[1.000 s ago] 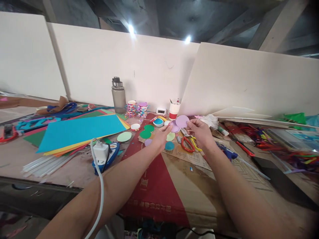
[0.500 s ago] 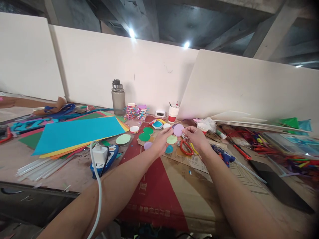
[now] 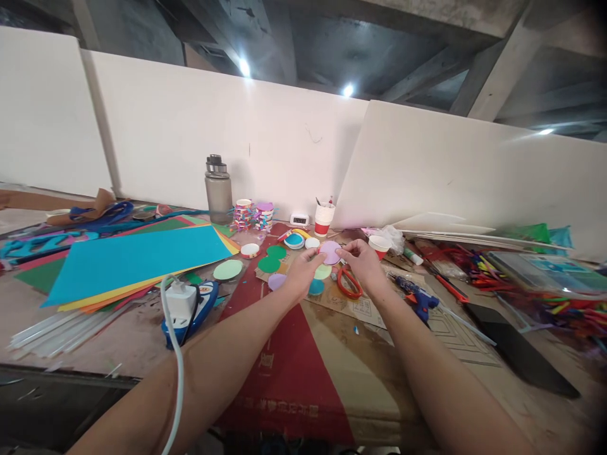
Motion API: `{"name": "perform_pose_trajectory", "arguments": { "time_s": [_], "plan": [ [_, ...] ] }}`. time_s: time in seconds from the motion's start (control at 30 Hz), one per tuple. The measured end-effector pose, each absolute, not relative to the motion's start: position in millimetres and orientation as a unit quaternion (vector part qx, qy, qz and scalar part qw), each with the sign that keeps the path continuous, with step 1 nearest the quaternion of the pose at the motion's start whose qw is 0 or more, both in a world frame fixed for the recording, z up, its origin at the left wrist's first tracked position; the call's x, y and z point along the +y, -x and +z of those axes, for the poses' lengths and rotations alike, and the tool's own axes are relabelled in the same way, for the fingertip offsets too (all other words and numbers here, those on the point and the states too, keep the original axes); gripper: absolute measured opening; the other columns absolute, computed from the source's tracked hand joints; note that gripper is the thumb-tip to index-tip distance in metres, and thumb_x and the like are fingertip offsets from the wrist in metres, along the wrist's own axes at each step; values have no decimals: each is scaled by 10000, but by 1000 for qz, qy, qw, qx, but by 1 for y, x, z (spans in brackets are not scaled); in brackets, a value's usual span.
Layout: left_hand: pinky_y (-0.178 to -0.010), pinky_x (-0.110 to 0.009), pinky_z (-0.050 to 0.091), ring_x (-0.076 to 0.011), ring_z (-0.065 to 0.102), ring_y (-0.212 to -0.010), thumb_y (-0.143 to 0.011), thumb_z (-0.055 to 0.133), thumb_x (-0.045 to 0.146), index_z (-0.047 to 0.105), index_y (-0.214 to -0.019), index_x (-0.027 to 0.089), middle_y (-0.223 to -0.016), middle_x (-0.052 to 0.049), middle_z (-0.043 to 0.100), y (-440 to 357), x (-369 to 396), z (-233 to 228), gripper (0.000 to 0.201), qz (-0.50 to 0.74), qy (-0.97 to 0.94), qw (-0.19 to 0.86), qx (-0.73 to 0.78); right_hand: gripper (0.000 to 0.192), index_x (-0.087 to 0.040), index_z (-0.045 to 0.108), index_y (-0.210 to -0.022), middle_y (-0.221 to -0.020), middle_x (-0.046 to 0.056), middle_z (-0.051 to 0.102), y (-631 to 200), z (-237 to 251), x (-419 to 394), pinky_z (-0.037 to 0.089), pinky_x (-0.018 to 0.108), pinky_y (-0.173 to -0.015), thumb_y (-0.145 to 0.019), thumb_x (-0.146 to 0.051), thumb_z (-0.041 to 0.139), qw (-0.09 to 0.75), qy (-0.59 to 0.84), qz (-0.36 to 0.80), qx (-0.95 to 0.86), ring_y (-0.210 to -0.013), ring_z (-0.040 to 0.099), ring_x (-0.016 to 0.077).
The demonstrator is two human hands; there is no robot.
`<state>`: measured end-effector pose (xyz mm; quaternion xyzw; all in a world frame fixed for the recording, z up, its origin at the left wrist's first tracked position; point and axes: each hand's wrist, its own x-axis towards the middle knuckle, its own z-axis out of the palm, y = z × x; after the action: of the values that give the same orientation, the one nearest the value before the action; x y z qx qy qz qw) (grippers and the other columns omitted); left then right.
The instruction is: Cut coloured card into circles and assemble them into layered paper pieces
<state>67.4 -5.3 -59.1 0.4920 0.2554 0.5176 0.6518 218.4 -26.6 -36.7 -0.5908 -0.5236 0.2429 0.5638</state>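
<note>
A lilac paper circle [image 3: 331, 253] is pinched between my two hands, above the cardboard. My left hand [image 3: 303, 270] grips its left edge with thumb and fingers. On the opposite edge, my right hand [image 3: 364, 262] has it between thumb and fingertips. Below the hands lie a pale yellow-green circle [image 3: 323, 272], partly covered, and a teal circle [image 3: 316, 287]. Green circles [image 3: 269, 264] and another lilac circle [image 3: 276, 281] rest left of my left hand. Red-handled scissors [image 3: 348, 284] lie just under my right hand, their blades hidden.
Coloured paper sheets [image 3: 137, 259], clear glue sticks [image 3: 61, 328] and a white plug adapter [image 3: 181, 304] with a cable are at left. A bottle [image 3: 219, 193], decorated cups [image 3: 243, 215] and a small clock [image 3: 300, 219] stand behind. A blue glue gun [image 3: 422, 300] lies right.
The lilac circle has come slightly nearer and lower, and both thumbs now press on its face. The whole view has shifted a little to the right.
</note>
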Motion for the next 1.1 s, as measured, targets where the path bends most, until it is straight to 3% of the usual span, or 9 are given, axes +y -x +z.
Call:
{"name": "perform_pose_trajectory", "arguments": {
  "time_s": [0.17,0.3,0.5,0.63,0.73,0.97,1.1],
  "plan": [
    [-730,-241,462,-138,629,-763,-682,737,298,735,-950,154,-855,-28,730,-66,-6,-56,304,528,-496,643,249,445,-212,599,-801,-877,40,678,-208,-28,-34,545,285,-586,-558,-512,819,577,500,431,-480,-693,614,151],
    [-749,-250,466,-147,635,-794,-667,737,261,737,-970,154,-889,-34,734,-65,-7,-55,321,514,-495,658,241,438,-196,578,-694,-766,17,657,-206,-25,-38,526,268,-591,-513,-481,858,572,474,476,-471,-612,595,119],
    [-679,-245,461,-142,639,-713,-644,792,319,724,-976,148,-851,-40,734,-65,-10,-54,380,500,-476,684,236,382,-207,551,-712,-719,12,628,-206,-29,-34,505,301,-585,-572,-480,779,571,515,422,-480,-610,575,142],
    [-686,-245,463,-138,639,-715,-618,837,401,727,-979,143,-866,-49,744,-65,-11,-52,457,494,-473,694,224,264,-200,629,-826,-787,16,662,-206,-29,-33,492,312,-658,-639,-364,715,594,536,255,-543,-681,572,155],
    [-675,-256,477,-146,647,-695,-588,859,399,729,-952,131,-858,-59,748,-66,-12,-51,471,495,-455,705,223,191,-185,667,-786,-822,43,687,-208,-29,-34,478,328,-692,-677,-339,696,590,547,156,-573,-711,575,170],
    [-580,-261,503,-147,657,-609,-613,849,320,722,-992,113,-890,-93,751,-66,-15,-45,450,483,-420,730,238,236,-175,691,-717,-725,23,667,-211,-27,-34,444,301,-648,-622,-375,772,644,508,241,-519,-668,543,149],
    [-563,-255,506,-161,678,-644,-670,828,328,721,-1016,112,-921,-110,746,-65,-15,-45,421,464,-435,731,246,307,-171,649,-641,-577,-35,562,-211,-24,-33,337,251,-505,-509,-376,834,679,476,345,-439,-515,416,81]
  ]
}}
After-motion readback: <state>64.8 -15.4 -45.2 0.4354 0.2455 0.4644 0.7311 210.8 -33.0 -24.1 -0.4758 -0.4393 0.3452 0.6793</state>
